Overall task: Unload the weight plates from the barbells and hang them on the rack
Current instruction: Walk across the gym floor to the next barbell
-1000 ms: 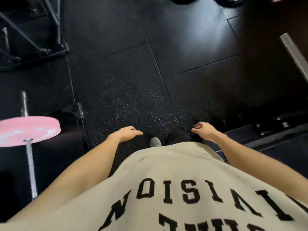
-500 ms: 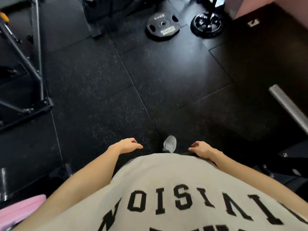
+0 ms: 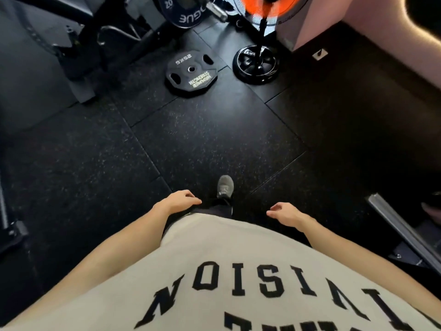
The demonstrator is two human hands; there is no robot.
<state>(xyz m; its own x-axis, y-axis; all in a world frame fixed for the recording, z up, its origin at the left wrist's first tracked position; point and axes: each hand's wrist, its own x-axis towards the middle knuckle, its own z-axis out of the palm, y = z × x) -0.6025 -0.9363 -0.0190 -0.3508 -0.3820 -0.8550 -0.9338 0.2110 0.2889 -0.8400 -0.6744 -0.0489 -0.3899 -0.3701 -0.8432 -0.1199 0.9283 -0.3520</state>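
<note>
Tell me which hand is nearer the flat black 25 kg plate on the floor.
Left. The left hand hangs below the black 25 kg plate, nearly in line; the right hand is farther right. Both are empty.

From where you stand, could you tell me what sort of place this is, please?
Most likely a gym's weights area: a black 25 kg weight plate lies flat on dark rubber floor tiles, and a Rogue-marked plate sits on a barbell sleeve beyond it.

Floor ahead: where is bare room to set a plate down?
Bare mat lies between the shoe and the flat plate. It is crowded beyond, around the fan base and the rack legs.
</note>
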